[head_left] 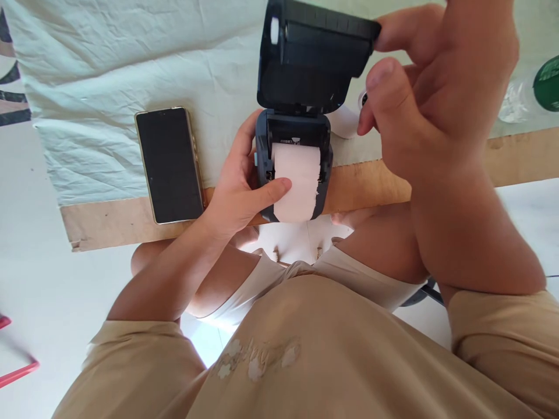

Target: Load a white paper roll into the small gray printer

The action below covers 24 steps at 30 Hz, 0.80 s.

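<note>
A small dark portable label printer (pixel 262 139) is in front of me near the table edge, its black lid (pixel 314 64) swung up. A white paper roll (pixel 299 180) sits in its compartment, with a ragged side edge. My left hand (pixel 244 186) grips the printer from the left, thumb resting on the paper. My right hand (pixel 419 99) is at the upper right, its index fingertip against the lid's corner. The thumb is held apart from the lid, and the other fingers are curled. Behind the printer, partly hidden, lies a white roll-like object (pixel 344 122).
A smartphone (pixel 170 166) with a dark screen lies left of the printer. A pale green cloth (pixel 96 105) covers the table, leaving a wooden edge strip (pixel 105 224) bare. At the far right is a clear bottle with a green label (pixel 545 84). My legs are below the edge.
</note>
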Motion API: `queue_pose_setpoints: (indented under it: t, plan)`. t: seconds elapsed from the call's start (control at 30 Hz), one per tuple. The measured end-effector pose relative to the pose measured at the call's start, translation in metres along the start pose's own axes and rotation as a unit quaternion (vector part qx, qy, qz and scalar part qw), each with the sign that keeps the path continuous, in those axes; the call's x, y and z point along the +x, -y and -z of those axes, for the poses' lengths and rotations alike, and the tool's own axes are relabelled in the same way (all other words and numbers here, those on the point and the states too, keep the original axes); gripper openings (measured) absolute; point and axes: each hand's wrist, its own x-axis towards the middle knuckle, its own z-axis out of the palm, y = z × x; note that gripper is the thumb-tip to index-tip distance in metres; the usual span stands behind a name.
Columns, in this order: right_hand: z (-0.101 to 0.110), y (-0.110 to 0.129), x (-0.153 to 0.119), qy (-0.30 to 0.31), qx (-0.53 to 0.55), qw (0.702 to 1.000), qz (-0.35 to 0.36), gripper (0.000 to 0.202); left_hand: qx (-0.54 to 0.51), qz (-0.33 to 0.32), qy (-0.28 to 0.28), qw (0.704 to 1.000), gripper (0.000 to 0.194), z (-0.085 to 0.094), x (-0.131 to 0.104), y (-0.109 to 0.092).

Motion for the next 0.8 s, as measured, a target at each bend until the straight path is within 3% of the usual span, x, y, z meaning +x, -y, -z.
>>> queue_pose_setpoints:
  t: [0.07, 0.17, 0.3, 0.47, 0.63, 0.8]
  plan:
    - [0.0, 0.002, 0.001, -0.025, -0.022, 0.996, 0.086, 0.033, 0.0, -0.001, 0.003, 1.0, 0.077, 0.001, 0.0, 0.001]
    - [0.001, 0.003, -0.001, 0.025, -0.06, 0.987, 0.15, 0.019, -0.009, -0.012, 0.0, 1.0, 0.073, 0.002, 0.001, 0.004]
    - [0.001, -0.004, -0.004, 0.104, -0.058, 0.977, 0.18, 0.018, -0.01, -0.02, -0.007, 1.0, 0.074, 0.002, 0.003, 0.008]
    - [0.0, -0.013, -0.002, 0.151, -0.094, 0.963, 0.202, 0.02, -0.009, -0.019, 0.001, 1.0, 0.077, 0.003, 0.003, 0.007]
    - [-0.001, -0.013, -0.002, 0.164, -0.071, 0.96, 0.215, 0.023, -0.016, -0.036, 0.021, 0.999, 0.073, 0.004, 0.003, 0.008]
    - [-0.009, -0.006, -0.008, 0.143, -0.059, 0.967, 0.202, 0.021, -0.005, -0.026, 0.0, 1.0, 0.073, 0.001, 0.002, 0.006]
